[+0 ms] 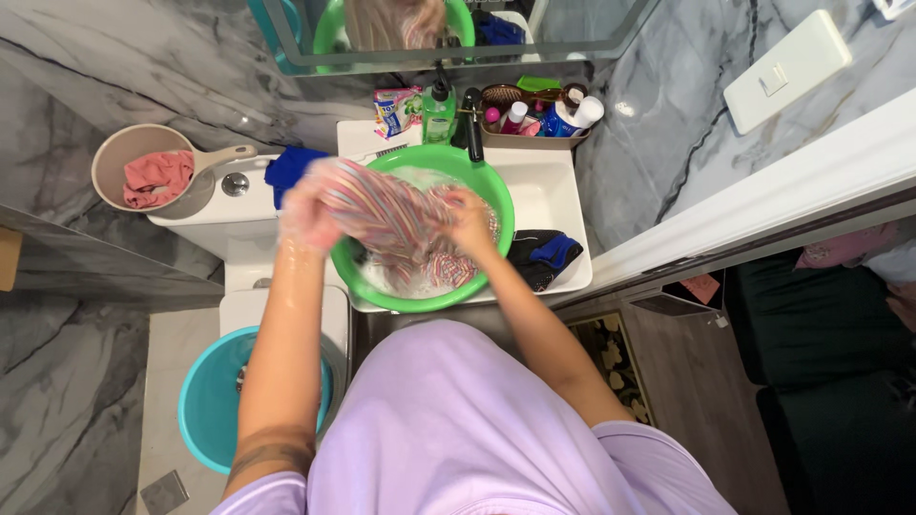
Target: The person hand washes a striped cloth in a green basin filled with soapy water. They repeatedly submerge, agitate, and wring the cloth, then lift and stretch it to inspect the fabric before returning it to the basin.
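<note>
Head view: marble-walled bathroom, white sink (558, 205) holds green basin (496, 195). Both hands, left hand (307, 215) and right hand (470, 221), have fingers closed gripping striped cloth (391, 215) over the basin. Left hand blurred; water mostly hidden; teal bucket (205, 405) partly covered by arm.

both hands, left hand (307, 215) and right hand (470, 222), grip a striped cloth (391, 215) over the green basin (501, 205) on the sink (553, 195).
</note>
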